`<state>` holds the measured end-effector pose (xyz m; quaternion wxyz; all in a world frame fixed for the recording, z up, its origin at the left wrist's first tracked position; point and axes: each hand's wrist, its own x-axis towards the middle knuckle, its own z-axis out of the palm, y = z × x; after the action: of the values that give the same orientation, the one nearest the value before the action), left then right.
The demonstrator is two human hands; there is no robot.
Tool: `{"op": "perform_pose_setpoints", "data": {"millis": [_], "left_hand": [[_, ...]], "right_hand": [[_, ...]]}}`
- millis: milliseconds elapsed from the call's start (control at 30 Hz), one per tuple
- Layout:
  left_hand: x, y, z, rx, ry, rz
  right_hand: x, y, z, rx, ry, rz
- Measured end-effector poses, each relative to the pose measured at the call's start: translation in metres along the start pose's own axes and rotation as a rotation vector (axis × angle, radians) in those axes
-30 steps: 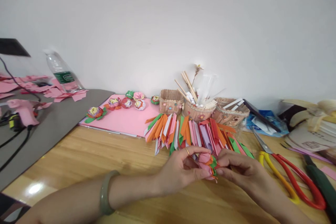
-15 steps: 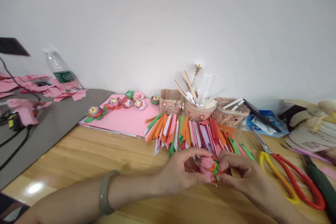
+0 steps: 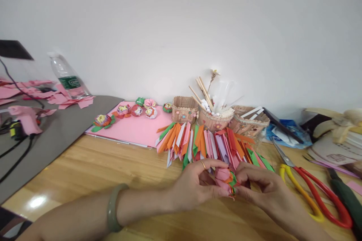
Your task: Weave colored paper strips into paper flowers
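A small folded paper flower [image 3: 223, 180], pink with orange and green parts, is held between both hands above the wooden table. My left hand [image 3: 195, 182] grips its pink side between thumb and fingers, with a ring on one finger. On the other side, my right hand [image 3: 260, 184] pinches the green and orange edge with thumb and forefinger. Just behind the hands lies a row of folded paper strips [image 3: 200, 143] in orange, pink, green, white and purple. Several finished paper flowers [image 3: 123, 110] rest on a pink sheet [image 3: 135, 130] farther left.
Three decorated baskets [image 3: 185, 109] stand by the wall, one with sticks. Scissors [image 3: 308, 184] and a dark green-handled tool [image 3: 342, 196] lie at the right. At the left are a pink glue gun [image 3: 26, 119], a bottle [image 3: 69, 79] and pink paper pieces [image 3: 68, 99].
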<state>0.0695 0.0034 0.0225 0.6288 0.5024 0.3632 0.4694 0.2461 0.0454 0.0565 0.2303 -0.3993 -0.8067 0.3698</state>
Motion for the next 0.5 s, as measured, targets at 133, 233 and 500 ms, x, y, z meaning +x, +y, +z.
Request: {"op": "perform_pose_setpoints", "data": {"millis": [133,233,500], "left_hand": [[0.0011,0.0001,-0.0003,-0.051,0.021,0.000],[0.0017,-0.0036,-0.0005,-0.112,0.010,-0.002],[0.0034,-0.0043,0.0003,-0.071,0.022,-0.014]], "right_hand": [[0.0003,0.0010,-0.0020,0.019,-0.021,-0.019],[0.0005,0.0003,-0.0041,0.025,-0.024,-0.031],[0.0000,0.0015,0.0013,-0.022,0.068,-0.063]]}}
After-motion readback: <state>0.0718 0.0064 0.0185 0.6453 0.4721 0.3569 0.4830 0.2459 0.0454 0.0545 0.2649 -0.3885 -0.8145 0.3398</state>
